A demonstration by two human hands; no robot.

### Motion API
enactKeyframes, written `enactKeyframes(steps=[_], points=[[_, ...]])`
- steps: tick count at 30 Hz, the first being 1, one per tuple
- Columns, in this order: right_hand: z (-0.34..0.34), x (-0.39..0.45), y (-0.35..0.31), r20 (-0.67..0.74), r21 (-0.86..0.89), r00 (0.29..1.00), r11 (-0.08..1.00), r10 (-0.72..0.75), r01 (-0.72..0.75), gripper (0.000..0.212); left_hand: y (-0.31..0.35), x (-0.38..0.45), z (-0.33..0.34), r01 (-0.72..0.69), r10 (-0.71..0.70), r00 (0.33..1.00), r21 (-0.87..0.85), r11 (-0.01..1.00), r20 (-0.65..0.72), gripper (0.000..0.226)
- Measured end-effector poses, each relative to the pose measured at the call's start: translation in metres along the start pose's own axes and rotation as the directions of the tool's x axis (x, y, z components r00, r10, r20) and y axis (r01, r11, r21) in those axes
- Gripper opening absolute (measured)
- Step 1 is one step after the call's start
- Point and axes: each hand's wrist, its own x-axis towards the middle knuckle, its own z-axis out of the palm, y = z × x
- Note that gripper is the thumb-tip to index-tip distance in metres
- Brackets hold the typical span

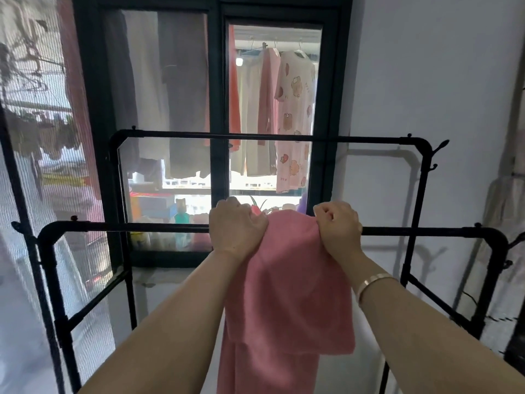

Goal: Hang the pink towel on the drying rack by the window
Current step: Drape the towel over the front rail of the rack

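Observation:
The pink towel (287,294) is draped over the near top bar of the black drying rack (136,227) and hangs down in front of me in bunched folds. My left hand (237,226) grips the towel's top edge at the bar on the left. My right hand (338,224), with a bracelet on the wrist, pinches the top edge on the right. Both fists rest on the bar. A second, higher bar of the rack (255,135) runs behind, closer to the window.
A dark-framed window (218,109) stands behind the rack, with clothes hanging outside (292,118). Bottles and boxes (170,217) line the sill. A mesh screen (34,137) is at the left, a white wall at the right. Rack hooks (439,146) stick out at the corners.

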Motion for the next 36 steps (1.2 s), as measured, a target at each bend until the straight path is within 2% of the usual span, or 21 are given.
enactKeyframes(steps=[1,3,4,6,11,14,17,19,21,23,26,27,29,31,33,36], points=[[-0.002,0.003,0.002,0.039,-0.096,0.999,0.995,0.033,-0.029,0.029,0.000,0.002,0.002,0.016,-0.016,1.000,-0.015,1.000,0.006,0.032],[-0.001,0.003,0.009,0.160,-0.245,0.985,0.969,0.073,-0.032,0.048,-0.004,-0.002,0.010,0.027,-0.022,0.996,-0.057,0.998,0.091,0.039],[0.000,0.002,0.014,0.179,-0.279,0.982,0.960,0.063,-0.011,0.047,-0.007,-0.006,0.016,0.015,-0.006,0.989,-0.056,0.998,0.146,0.042],[0.002,-0.001,0.020,0.153,-0.274,0.988,0.962,0.023,0.020,0.039,-0.012,-0.011,0.023,-0.008,0.015,0.986,-0.040,0.999,0.166,0.044],[0.001,0.000,0.011,0.068,-0.051,0.998,0.999,0.019,-0.015,0.023,-0.010,-0.007,0.022,0.062,-0.046,0.990,-0.127,0.990,0.131,0.041],[-0.003,0.000,0.003,0.056,0.131,0.998,0.991,0.004,-0.011,0.024,-0.009,-0.005,0.020,0.053,-0.045,0.998,-0.163,0.985,0.052,0.036],[-0.010,0.003,-0.006,-0.003,0.283,1.000,0.959,0.004,-0.003,0.025,-0.007,0.005,0.011,0.066,-0.091,0.993,-0.303,0.951,-0.070,0.036],[-0.011,0.003,-0.010,-0.027,0.335,1.000,0.942,0.016,-0.006,0.026,-0.008,0.011,0.011,0.050,-0.074,0.996,-0.349,0.936,-0.054,0.037],[-0.011,0.003,-0.011,-0.028,0.348,0.999,0.937,0.022,-0.011,0.032,-0.006,0.006,0.013,0.010,0.002,0.999,-0.322,0.947,0.037,0.038],[-0.009,0.002,-0.009,-0.005,0.316,1.000,0.949,0.013,-0.011,0.037,-0.008,-0.004,0.021,-0.082,0.103,0.990,-0.200,0.976,0.095,0.048],[-0.005,0.007,-0.007,-0.010,0.109,1.000,0.994,0.030,-0.029,0.031,-0.013,-0.009,0.030,-0.167,0.172,0.980,-0.060,0.984,0.097,0.056],[-0.005,0.008,-0.008,0.013,0.001,0.998,0.998,0.057,-0.057,0.036,-0.014,-0.008,0.030,-0.155,0.162,0.981,-0.068,0.986,0.110,0.054],[-0.005,0.009,-0.008,0.150,-0.164,0.980,0.981,0.128,-0.103,0.054,-0.015,-0.006,0.031,-0.122,0.133,0.986,-0.109,0.987,0.101,0.047],[-0.005,0.007,-0.007,0.259,-0.208,0.954,0.973,0.152,-0.099,0.058,-0.015,-0.007,0.030,-0.092,0.105,0.992,-0.174,0.980,0.069,0.042],[-0.007,0.007,-0.006,0.281,-0.120,0.949,0.986,0.145,-0.115,0.049,-0.012,-0.005,0.026,0.006,0.006,0.999,-0.300,0.954,0.039,0.037],[-0.013,0.005,-0.005,0.210,0.137,0.970,0.978,0.125,-0.155,0.037,-0.005,0.006,0.017,0.223,-0.248,0.968,-0.610,0.760,0.045,0.037]])
